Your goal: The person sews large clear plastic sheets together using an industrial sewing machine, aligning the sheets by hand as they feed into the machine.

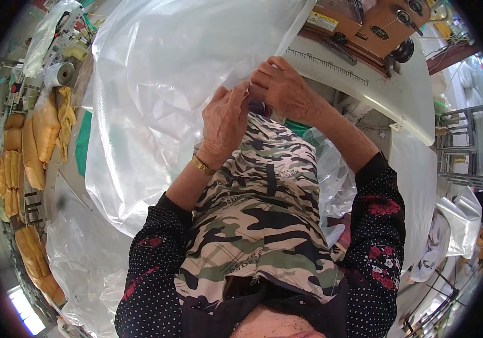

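A large sheet of clear plastic film (140,112) spreads across the left and middle of the view, its edge reaching my fingers. My left hand (225,121), with a gold watch on the wrist, pinches the film's edge between thumb and fingers. Right beside it, my right hand (286,90) has its fingers curled at the same edge, the fingertips close to those of the left. What lies under the curled fingers is partly hidden. Both hands are above my camouflage apron (269,197), left of the sewing machine's table.
A brown sewing machine (374,31) stands at the upper right on a white table (359,84) with a ruler along its edge. Stuffed yellow bags (44,132) and a white roll (60,74) are at the left. More clear film (83,248) lies lower left; a metal rack (466,146) stands far right.
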Tool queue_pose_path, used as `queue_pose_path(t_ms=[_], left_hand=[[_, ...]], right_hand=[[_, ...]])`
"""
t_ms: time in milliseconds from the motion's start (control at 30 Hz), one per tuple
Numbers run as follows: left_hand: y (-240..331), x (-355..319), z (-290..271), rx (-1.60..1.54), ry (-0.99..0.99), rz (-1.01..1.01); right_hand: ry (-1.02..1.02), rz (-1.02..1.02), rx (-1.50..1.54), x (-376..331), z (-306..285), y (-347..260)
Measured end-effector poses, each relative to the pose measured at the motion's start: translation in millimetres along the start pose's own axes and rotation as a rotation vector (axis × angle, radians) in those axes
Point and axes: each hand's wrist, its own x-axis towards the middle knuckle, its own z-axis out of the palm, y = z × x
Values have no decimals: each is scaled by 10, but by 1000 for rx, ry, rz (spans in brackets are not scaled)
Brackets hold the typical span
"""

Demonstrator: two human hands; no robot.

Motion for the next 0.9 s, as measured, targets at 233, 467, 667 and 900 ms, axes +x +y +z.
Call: queue_pose_path(t_ms=[233, 467, 667, 900], left_hand=[[41, 43, -152, -119, -74, -101], [56, 159, -142, 67, -122, 27], [179, 381, -255, -133, -161, 3], [123, 372, -105, -72, -289, 200]], right_hand=[[198, 105, 404, 85, -122, 363], [154, 102, 436, 112, -187, 428], [70, 83, 364, 142, -395, 685], [-105, 137, 156, 12, -309, 1103]])
